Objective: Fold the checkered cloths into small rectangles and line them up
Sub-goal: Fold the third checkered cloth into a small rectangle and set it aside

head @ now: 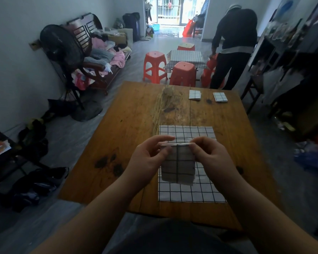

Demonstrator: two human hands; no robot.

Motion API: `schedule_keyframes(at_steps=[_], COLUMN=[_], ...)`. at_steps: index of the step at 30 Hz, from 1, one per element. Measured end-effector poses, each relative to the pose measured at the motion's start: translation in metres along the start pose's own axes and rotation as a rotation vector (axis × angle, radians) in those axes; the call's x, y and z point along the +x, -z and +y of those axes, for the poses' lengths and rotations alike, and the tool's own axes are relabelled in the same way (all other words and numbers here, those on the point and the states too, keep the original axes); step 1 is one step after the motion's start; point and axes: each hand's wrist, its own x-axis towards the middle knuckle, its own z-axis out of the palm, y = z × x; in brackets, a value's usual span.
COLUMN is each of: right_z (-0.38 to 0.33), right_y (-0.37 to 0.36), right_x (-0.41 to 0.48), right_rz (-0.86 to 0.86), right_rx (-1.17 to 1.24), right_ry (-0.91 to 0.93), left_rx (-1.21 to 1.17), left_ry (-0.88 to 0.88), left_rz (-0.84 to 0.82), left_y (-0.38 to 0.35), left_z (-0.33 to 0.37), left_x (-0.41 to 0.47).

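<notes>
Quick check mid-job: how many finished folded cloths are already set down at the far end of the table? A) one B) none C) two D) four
C: a first folded cloth and a second folded cloth lie side by side, apart, near the far right edge of the table. The held cloth is pinched between the left hand and the right hand, above a flat cloth.

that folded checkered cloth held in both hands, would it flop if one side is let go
Probably floppy: the folded cloth hangs limp below where the left hand and right hand pinch its top edge. Likely light, since fingertips alone carry it.
</notes>
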Motion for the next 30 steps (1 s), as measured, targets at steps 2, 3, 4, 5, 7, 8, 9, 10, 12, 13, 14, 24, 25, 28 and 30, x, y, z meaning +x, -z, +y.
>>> schedule_keyframes(at_steps=[2,3,4,5,7,8,9,10,12,13,14,24,25,28,30], right_z=[0.0,0.0,0.0,0.0,-0.001,-0.001,-0.001,-0.001,0.0,0.0,0.0,-0.003,-0.003,-0.002,-0.003], right_y=[0.0,0.0,0.0,0.0,-0.001,-0.001,-0.001,0.0,0.0,0.0,0.0,-0.002,-0.002,-0.003,-0.004], right_x=[0.0,-0.001,-0.001,-0.002,-0.004,-0.005,-0.006,-0.006,-0.007,-0.007,-0.008,-0.006,-0.006,-0.007,-0.008], right_rz=[0.004,0.008,0.012,0.017,0.024,0.027,0.026,0.022,0.009,0.008,0.012,0.077,0.073,0.074,0.084], right_rx=[-0.007,-0.01,-0.007,0.001,0.017,0.015,0.002,-0.014,-0.036,-0.043,-0.047,-0.027,-0.025,0.008,0.051], right_ry=[0.005,0.011,0.021,0.033,0.066,0.089,0.112,0.132,0.146,0.146,0.144,0.108,0.095,0.057,0.037], left_rx=[0.078,0.098,0.11,0.121,0.138,0.141,0.14,0.141,0.15,0.151,0.146,0.106,0.111,0.122,0.133], left_ry=[-0.063,-0.081,-0.091,-0.095,-0.093,-0.089,-0.085,-0.084,-0.082,-0.079,-0.076,-0.073,-0.07,-0.068,-0.068], left_rz=[0.009,0.022,0.034,0.046,0.07,0.079,0.087,0.097,0.112,0.117,0.123,0.103,0.098,0.099,0.096], left_y=[-0.002,-0.003,-0.005,-0.006,-0.008,-0.009,-0.01,-0.011,-0.013,-0.014,-0.016,-0.018,-0.018,-0.02,-0.021], left_z=[0.002,0.002,0.003,0.003,0.003,0.002,0.002,0.002,0.002,0.002,0.003,0.009,0.009,0.007,0.006], left_x=[0.001,0.002,0.002,0.003,0.005,0.005,0.005,0.005,0.005,0.005,0.005,0.003,0.002,0.002,0.002])
